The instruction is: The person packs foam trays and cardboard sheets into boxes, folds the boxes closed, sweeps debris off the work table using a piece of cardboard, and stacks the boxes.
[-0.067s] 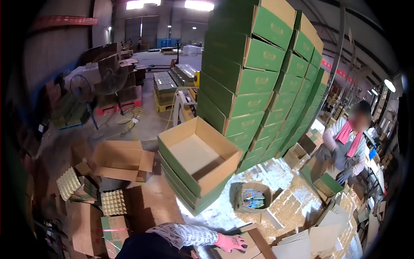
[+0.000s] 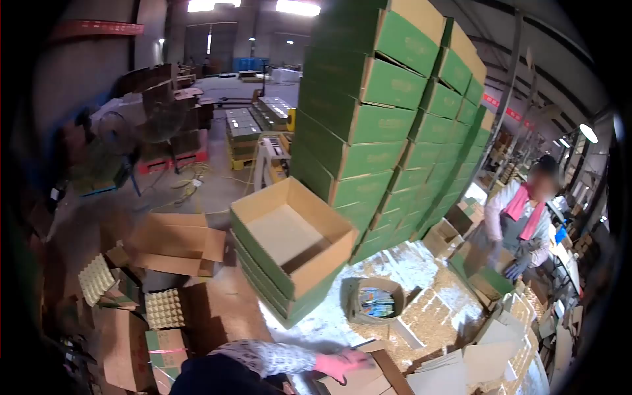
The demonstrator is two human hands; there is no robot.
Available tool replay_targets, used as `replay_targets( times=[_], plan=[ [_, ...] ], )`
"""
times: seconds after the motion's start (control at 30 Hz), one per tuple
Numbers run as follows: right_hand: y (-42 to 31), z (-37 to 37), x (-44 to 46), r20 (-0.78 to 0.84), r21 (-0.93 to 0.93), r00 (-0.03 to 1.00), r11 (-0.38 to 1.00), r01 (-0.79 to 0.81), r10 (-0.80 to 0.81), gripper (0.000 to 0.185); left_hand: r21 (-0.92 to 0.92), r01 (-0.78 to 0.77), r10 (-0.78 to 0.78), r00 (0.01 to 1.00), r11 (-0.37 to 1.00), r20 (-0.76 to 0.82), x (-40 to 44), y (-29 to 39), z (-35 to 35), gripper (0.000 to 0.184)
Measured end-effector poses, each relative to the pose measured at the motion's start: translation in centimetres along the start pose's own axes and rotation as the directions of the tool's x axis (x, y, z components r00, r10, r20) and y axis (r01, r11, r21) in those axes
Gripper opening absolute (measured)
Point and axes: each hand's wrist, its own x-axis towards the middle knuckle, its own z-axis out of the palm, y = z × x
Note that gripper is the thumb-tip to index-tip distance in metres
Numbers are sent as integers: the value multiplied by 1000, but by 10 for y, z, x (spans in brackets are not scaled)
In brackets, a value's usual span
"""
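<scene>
My left hand [image 2: 341, 364], in a pink glove, reaches in from the bottom with a patterned sleeve. It lies palm down over the flaps of a cardboard box [image 2: 359, 382] at the bottom edge, thumb apart from the fingers; the fingertips are slightly blurred. My right hand is out of view. Just beyond the box stands a round container [image 2: 355, 309] with colourful packets [image 2: 376, 303] inside. Flat cardboard sheets [image 2: 440, 376] lie to the right of the box.
Stacked open green cartons [image 2: 293, 276] stand ahead, before a tall wall of green boxes [image 2: 378, 158]. An open brown carton [image 2: 174, 240] and egg trays [image 2: 164, 308] are at left. A co-worker [image 2: 520, 214] in a pink scarf handles a green carton [image 2: 487, 276] at right.
The whole view has shifted slightly, moving the scene left. My left thumb now sticks out further from the fingers. The co-worker's hand has lowered towards the green carton.
</scene>
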Motion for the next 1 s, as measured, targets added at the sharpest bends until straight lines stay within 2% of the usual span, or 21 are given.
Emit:
replay_targets(
  times=[0.03,0.07,0.1,0.17,0.2,0.23,0.3,0.37,0.47,0.53,0.57,0.6,0.63,0.67,0.7,0.73,0.77,0.8,0.9,0.97,1.0],
  plan=[
    [-14,2,1,8,6,998,998,56,-56,53,13,-30,30,1000,999,-8,8,-1,16,93],
    [-29,9,1,22,9,995,995,97,-97,52,-382,199,-238,969,903,-59,9,-8,47,99],
    [-43,12,0,33,7,991,991,130,-130,50,-723,349,-496,868,596,10,6,-8,68,105],
    [-68,20,-4,54,5,979,981,195,-195,48,-942,334,-530,799,2,282,-14,30,50,92],
    [-79,24,-5,62,7,973,975,222,-222,47,-934,326,-475,806,-143,354,-19,36,50,88],
    [-89,30,-5,67,8,967,970,245,-245,46,-934,310,-437,825,-179,358,-27,35,49,83],
    [-104,39,-7,77,6,958,961,277,-277,45,-944,273,-372,869,-187,325,-47,33,36,74],
    [-117,48,-7,77,6,949,952,305,-305,44,-978,188,-342,917,-85,206,-74,27,7,64],
    [-134,63,-7,82,15,937,941,339,-339,42,-956,-55,-308,940,289,-147,-129,27,-69,52],
    [-145,73,-11,88,16,928,932,361,-361,42,-810,-220,-285,860,544,-424,-171,31,-123,44],
    [-152,79,-12,93,23,923,928,373,-373,42,-746,-292,-302,780,599,-548,-195,28,-139,41],
    [-160,84,-14,96,32,915,920,390,-391,42,-726,-440,-339,674,528,-656,-214,1,-126,35],
    [-166,90,-14,99,49,909,914,403,-406,43,-467,-809,-292,378,356,-878,-224,0,-140,32],
    [-173,97,-16,103,65,901,907,417,-421,43,-323,-708,-299,164,628,-940,-240,-1,-166,32],
    [-181,102,-19,102,82,894,899,430,-437,43,-233,-432,-290,-71,871,-954,-255,-1,-192,33],
    [-189,109,-19,99,101,886,890,444,-453,44,-241,-121,-267,-290,963,-919,-270,-1,-218,34],
    [-197,116,-19,96,126,879,882,455,-467,45,-269,-28,-249,-479,963,-842,-282,-34,-214,34],
    [-205,124,-19,90,159,872,872,464,-480,45,-437,-45,-412,-433,898,-802,-295,-108,-190,36],
    [-232,150,-17,56,265,858,836,481,-511,48,-579,-340,-574,126,741,-809,-288,-134,-203,44],
    [-253,170,-12,29,363,846,794,488,-533,50,-589,-642,-641,192,491,-743,-282,-144,-205,48],
    [-266,181,-7,13,421,837,762,492,-547,51,-591,-644,-642,196,486,-741,-276,-142,-197,48]
  ],
)
